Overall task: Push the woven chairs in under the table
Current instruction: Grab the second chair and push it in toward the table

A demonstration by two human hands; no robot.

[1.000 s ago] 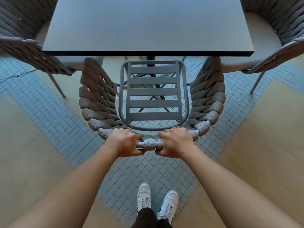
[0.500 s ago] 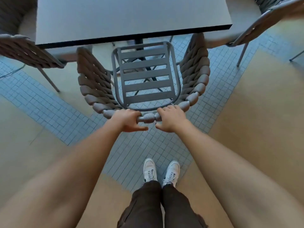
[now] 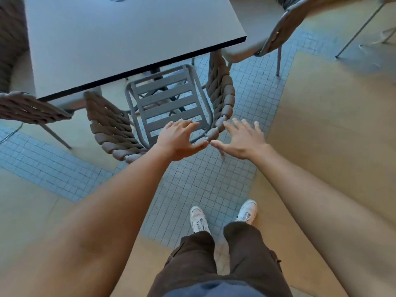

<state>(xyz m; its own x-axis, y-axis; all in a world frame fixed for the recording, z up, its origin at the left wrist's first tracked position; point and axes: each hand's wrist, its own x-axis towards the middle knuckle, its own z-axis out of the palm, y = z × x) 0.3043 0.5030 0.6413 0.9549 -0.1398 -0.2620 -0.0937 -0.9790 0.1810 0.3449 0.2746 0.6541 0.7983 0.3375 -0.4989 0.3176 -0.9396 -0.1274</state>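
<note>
A woven chair (image 3: 111,129) with a grey slatted metal seat stands right in front of me, its front part tucked under the dark grey table (image 3: 120,39). My left hand (image 3: 179,139) hovers above the chair's back rim, fingers spread, holding nothing. My right hand (image 3: 243,138) is open too, just off the right end of the woven back. Both thumbs nearly meet over the rim. Whether either hand still touches the weave I cannot tell.
Another woven chair (image 3: 32,110) sits at the table's left side and a third (image 3: 276,33) at the right, both with cushions. A thin-legged frame (image 3: 364,24) stands far right. My white shoes (image 3: 199,219) rest on blue mosaic floor tiles bordered by beige flooring.
Both hands have let go of the chair's back rim and opened. The view has swung left, so the table and chair now sit up and left.
</note>
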